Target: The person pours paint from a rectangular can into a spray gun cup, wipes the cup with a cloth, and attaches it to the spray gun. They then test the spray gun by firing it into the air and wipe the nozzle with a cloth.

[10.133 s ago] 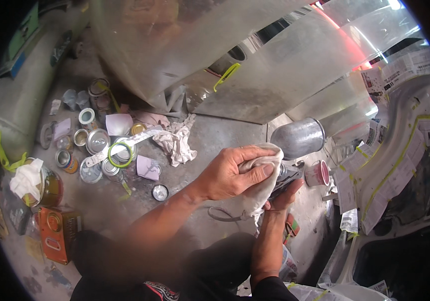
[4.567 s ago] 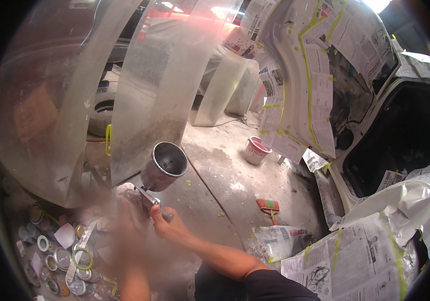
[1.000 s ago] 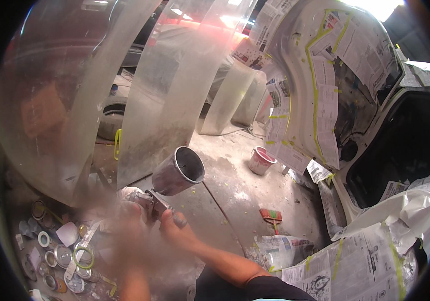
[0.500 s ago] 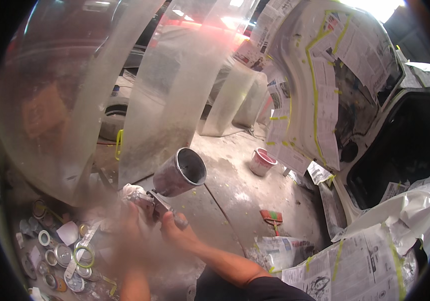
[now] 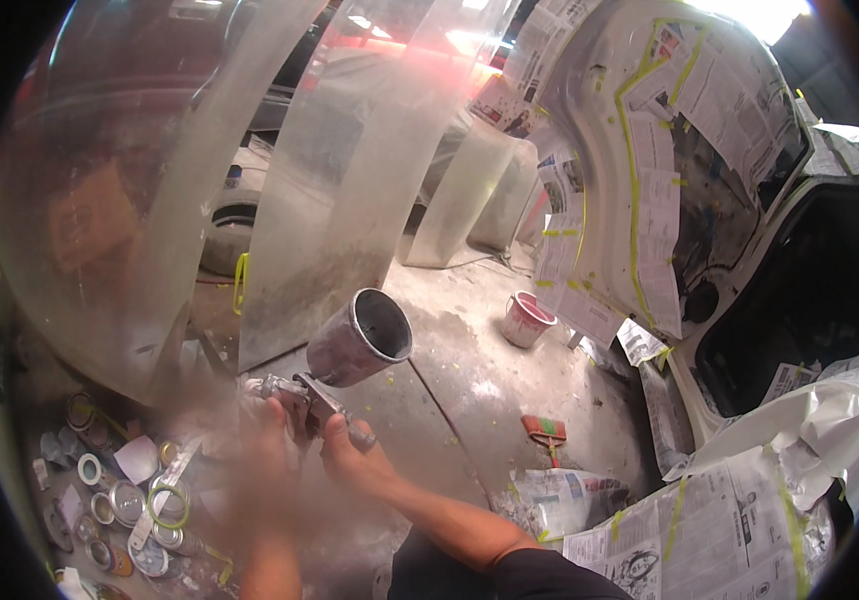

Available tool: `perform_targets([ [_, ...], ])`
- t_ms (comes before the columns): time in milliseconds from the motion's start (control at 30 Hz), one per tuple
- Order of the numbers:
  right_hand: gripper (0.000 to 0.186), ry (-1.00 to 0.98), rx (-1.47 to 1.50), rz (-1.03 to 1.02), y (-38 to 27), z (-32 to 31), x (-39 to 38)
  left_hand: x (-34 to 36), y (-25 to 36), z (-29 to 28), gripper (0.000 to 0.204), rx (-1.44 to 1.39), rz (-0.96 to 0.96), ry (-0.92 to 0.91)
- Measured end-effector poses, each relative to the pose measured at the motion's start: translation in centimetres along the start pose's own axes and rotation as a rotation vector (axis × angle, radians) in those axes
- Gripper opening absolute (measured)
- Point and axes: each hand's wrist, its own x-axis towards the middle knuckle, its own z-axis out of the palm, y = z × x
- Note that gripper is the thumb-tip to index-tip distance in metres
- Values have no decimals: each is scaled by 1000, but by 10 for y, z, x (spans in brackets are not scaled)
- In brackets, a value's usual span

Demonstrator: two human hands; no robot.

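Note:
A spray gun (image 5: 321, 400) with a dark grey metal cup (image 5: 344, 350) on top is in front of me; the cup's open mouth tilts to the right. My right hand (image 5: 351, 455) is closed around the gun's body below the cup. Close beside it, my left hand (image 5: 267, 435) is closed on a crumpled whitish cloth (image 5: 252, 388) at the front of the gun. A brownish smear over the picture partly hides the left hand and its wrist, so its fingers show poorly.
Several cans and tape rolls (image 5: 127, 503) crowd the lower left. A reddish bucket (image 5: 527, 320) and a red-green broom head (image 5: 544, 430) rest on the concrete floor. Plastic sheets (image 5: 334, 200) hang at left. A car body masked with newspaper (image 5: 699, 530) and yellow-green tape fills the right.
My left hand and the cloth have shifted slightly at the front of the gun, baring more of its metal. My right hand and the cup stay nearly in place.

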Motion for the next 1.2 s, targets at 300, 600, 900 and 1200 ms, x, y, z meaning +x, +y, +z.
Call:
perform_targets([
  [300,75,-8,-75,66,-14,4,-3,3,1,-5,30,10,2,-25],
  [600,73,-11,-9,126,-2,1,3,6,-7,-10,29,61,2,24],
  [900,74,-19,-34,100,-13,2,0,8,-5,-8,31,-42,35,-109],
  [1200,73,-11,-43,94,-21,2,-3,2,-6,-5,29,30,-23,58],
])
